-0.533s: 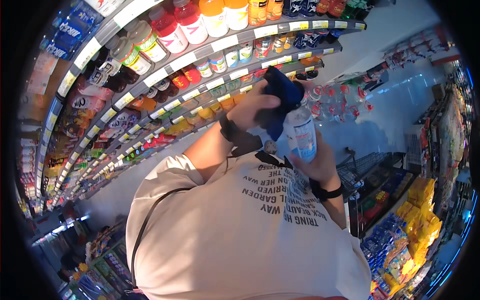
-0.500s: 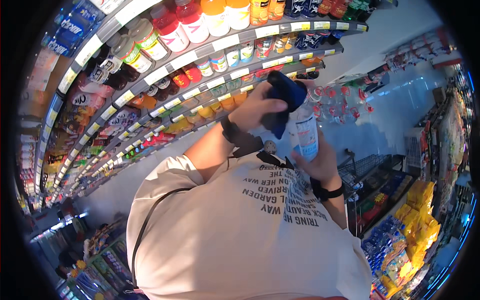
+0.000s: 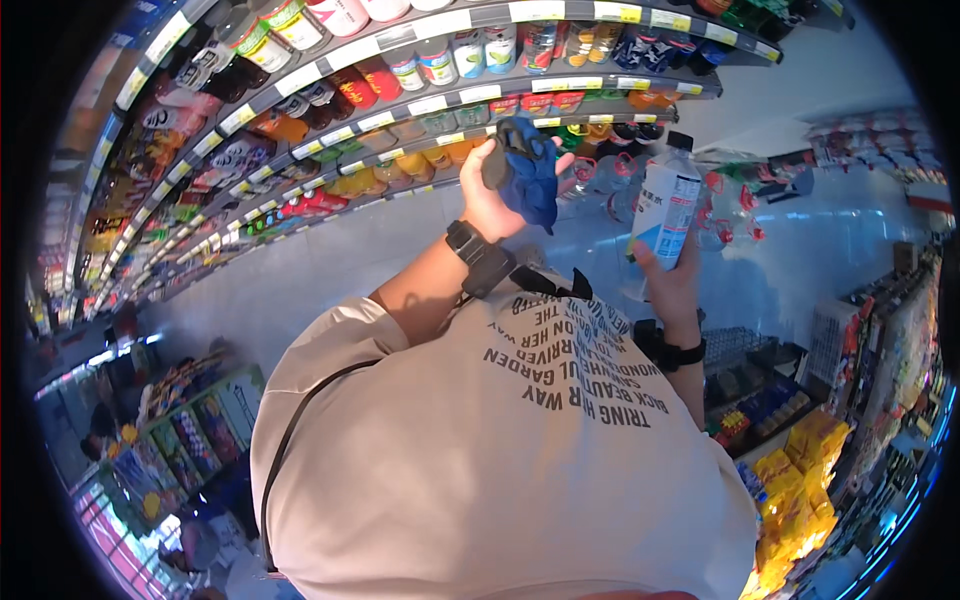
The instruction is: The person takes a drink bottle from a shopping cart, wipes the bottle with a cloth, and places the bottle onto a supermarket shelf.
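Observation:
My left hand [image 3: 484, 205] is raised in front of the drinks shelves, with a crumpled dark blue cloth [image 3: 532, 182] gripped in it. Part of the cloth hangs down past the fingers. To its right, my right hand [image 3: 674, 285] grips the lower part of a plastic bottle [image 3: 662, 215] with a black cap and a white and blue label. The bottle stands nearly upright, leaning a little to the right, and is apart from the cloth. Dark bands circle both wrists.
Curved drinks shelves [image 3: 440, 104] full of bottles run across the top and left. Large clear jugs with red handles [image 3: 728, 210] stand on the floor beyond the bottle. At the right are a dark wire cart [image 3: 735, 345] and yellow packages [image 3: 795, 490].
My left hand has drawn the cloth away from the bottle's top, to the left. The bottle has moved right and upward in my right hand, and its black cap now shows.

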